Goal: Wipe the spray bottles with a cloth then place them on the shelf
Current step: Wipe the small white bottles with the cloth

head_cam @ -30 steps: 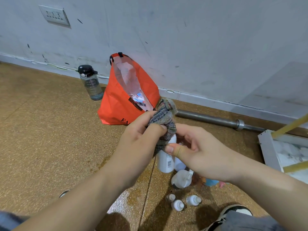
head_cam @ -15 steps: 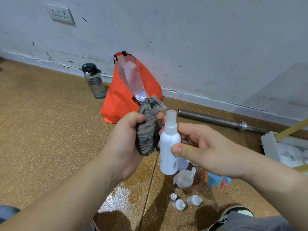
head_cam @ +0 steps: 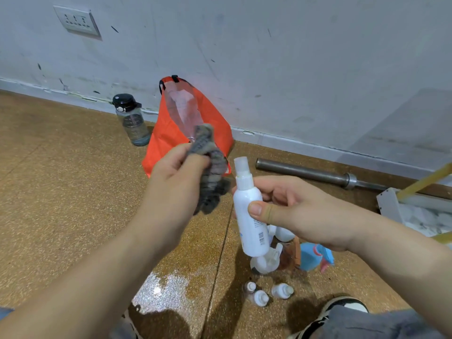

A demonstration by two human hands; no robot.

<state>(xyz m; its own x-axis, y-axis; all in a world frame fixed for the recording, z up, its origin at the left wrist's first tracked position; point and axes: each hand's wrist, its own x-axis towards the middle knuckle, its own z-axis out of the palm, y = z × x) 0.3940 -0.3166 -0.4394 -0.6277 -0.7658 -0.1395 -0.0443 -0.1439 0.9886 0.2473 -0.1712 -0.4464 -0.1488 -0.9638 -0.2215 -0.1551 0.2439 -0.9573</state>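
Above the floor [head_cam: 61, 216], you hold cloth and bottle apart.
Your left hand [head_cam: 178, 177] grips the grey cloth [head_cam: 210, 177]; your right hand [head_cam: 298, 211] pinches the white spray bottle [head_cam: 247, 216] upright.

The left hand [head_cam: 178, 174] grips a bunched grey cloth [head_cam: 212, 182], just beside the white spray bottle [head_cam: 249, 226] at its three o'clock; the right hand [head_cam: 300, 211] holds that bottle nearly upright, thumb across its body. An orange bag [head_cam: 163, 145] stands at the cloth's twelve o'clock; a dark-capped water bottle [head_cam: 133, 123] stands at the bag's nine o'clock; three small white bottles [head_cam: 260, 297] sit on the floor [head_cam: 73, 192] at the spray bottle's six o'clock.
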